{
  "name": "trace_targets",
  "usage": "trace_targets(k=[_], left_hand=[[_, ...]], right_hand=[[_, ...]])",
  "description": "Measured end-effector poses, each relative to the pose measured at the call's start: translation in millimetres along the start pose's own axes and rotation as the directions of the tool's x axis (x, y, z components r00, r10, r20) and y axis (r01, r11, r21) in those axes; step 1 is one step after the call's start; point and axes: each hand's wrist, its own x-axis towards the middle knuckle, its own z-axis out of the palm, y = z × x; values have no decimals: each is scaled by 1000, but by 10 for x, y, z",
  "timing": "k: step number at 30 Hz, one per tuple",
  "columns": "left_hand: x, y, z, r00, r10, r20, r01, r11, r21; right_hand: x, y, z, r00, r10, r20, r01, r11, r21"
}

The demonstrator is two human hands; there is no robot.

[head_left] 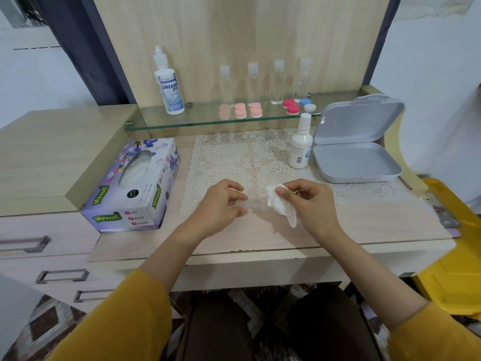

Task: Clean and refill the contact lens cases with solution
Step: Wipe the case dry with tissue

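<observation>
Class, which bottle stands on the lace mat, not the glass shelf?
The small white bottle beside the open grey case; the others stand on the glass shelf.

I am holding the clear lens case (pixel 252 204) level, low over the bench (pixel 364 225), crumpled white tissue (pixel 281 208) touching it.

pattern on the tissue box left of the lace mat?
Purple cardboard tissue box with violet flowers and green Mysoft labels; head view.
</observation>
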Motion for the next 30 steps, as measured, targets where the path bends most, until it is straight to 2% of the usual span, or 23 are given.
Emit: trace_targets(k=[6, 11, 15, 20, 24, 27, 30], left_hand=[[9, -52, 30, 995, 99, 10, -99, 971, 216], [-53, -31, 3, 995, 103, 5, -102, 967, 233], [-301, -68, -194, 992, 80, -99, -60, 981, 183], [-1045, -304, -622, 960, -65, -272, 72, 997, 12], [-1870, -748, -878, 882, -230, -412, 217, 973, -79], [-2455, -1181, -912, 793, -429, -432, 392, 903, -177], [-2953, -1634, -843, 717, -562, -412, 549, 820, -162]], right_hand=[[-11, 13, -51, 999, -33, -22, 33, 999, -16], [-31, 0, 19, 998, -49, 41, 52, 996, -74], [-123, -81, 230, 982, -117, 148, 134, 985, -110], [-381, -209, 793, 924, -195, 329, 245, 962, -119], [-711, -241, 1394, 847, -211, 487, 278, 958, -69], [-1027, -179, 1857, 769, -221, 600, 309, 950, -46], [-1355, -10, 2306, 675, -204, 709, 341, 938, -55]])
